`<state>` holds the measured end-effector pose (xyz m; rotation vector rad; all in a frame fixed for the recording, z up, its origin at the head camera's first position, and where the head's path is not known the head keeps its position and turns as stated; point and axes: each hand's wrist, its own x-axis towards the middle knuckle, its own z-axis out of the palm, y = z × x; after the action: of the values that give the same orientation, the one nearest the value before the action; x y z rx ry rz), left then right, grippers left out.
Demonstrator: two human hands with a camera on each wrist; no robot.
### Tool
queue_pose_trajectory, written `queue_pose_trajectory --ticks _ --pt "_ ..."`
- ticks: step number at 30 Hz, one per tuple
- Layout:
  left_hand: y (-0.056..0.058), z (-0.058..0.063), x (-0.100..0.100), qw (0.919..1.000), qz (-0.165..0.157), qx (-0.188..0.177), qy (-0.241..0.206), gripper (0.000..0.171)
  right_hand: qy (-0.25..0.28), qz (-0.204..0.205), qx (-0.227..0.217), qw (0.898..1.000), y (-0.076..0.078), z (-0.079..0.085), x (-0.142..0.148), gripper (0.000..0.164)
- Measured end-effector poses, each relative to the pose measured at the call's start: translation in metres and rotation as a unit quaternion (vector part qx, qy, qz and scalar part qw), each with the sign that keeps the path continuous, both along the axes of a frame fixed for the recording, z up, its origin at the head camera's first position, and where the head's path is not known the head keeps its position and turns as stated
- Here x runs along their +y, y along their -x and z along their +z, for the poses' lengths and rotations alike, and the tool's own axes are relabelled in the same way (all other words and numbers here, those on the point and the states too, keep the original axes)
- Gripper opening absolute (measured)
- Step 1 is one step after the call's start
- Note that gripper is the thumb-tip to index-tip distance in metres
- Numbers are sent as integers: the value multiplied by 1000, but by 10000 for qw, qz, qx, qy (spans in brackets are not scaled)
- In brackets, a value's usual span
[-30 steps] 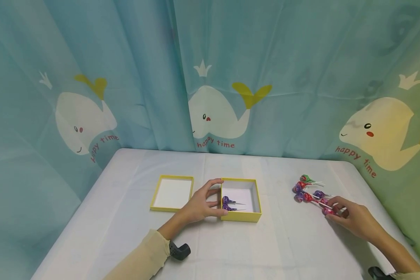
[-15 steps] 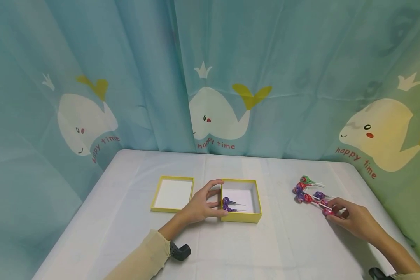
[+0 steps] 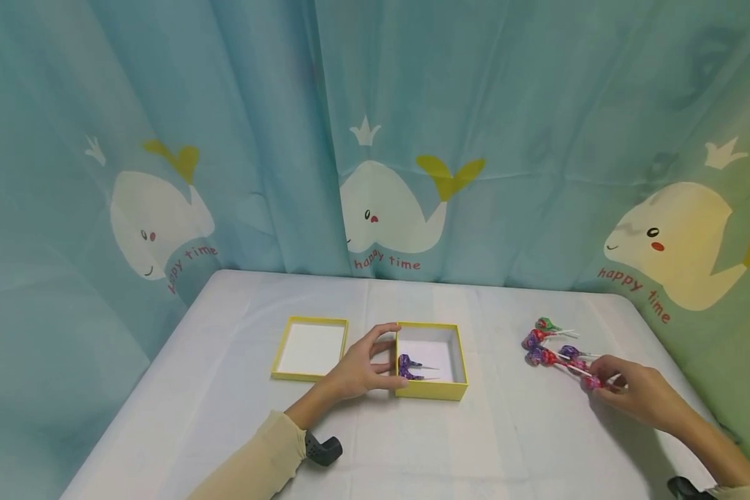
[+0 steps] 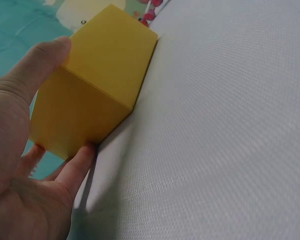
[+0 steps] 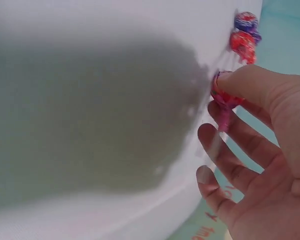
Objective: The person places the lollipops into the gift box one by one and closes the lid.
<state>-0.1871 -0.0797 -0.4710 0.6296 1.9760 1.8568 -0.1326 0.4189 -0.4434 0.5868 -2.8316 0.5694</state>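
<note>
My left hand (image 3: 356, 368) grips the left end of a yellow open-topped box (image 3: 431, 392), thumb at the front corner and fingers toward the back. In the left wrist view the thumb presses the box's yellow side (image 4: 105, 55). Two purple-wrapped lollipops (image 3: 405, 362) lie inside at the left, sticks pointing right. At the right of the table my right hand (image 3: 644, 394) pinches a pink-wrapped lollipop (image 3: 592, 382) between thumb and index finger. The right wrist view shows its wrapped head (image 5: 227, 97) under the thumb, with the other fingers loosely bent.
Left of the box lies its yellow-rimmed lid (image 3: 312, 351), white inside up. Several lollipops cluster beside my right hand, among them a green one (image 3: 545, 323), a red one (image 3: 548, 357) and a purple one (image 3: 569, 351). A whale-print curtain (image 3: 275, 139) hangs behind the white table (image 3: 487, 444).
My right hand has shifted slightly to the right, and the pink lollipop has moved with it. The left hand keeps its grip on the box. The head view has tilted up a little.
</note>
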Motion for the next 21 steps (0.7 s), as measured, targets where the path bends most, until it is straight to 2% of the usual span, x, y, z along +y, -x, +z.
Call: queue_pose_trajectory --ticks 5,8,18,21 --pt "0 -1 0 10000 38 -11 -11 96 82 411 261 9988 4 7 8 39" --pt "0 -2 0 10000 42 -5 7 96 180 616 317 9974 7 14 9 37" --pt "-1 -2 1 10000 44 -14 -6 95 -87 695 465 9965 19 52 1 42" --pt "-1 -1 1 10000 58 5 0 95 -29 786 494 9957 23 65 -4 41"
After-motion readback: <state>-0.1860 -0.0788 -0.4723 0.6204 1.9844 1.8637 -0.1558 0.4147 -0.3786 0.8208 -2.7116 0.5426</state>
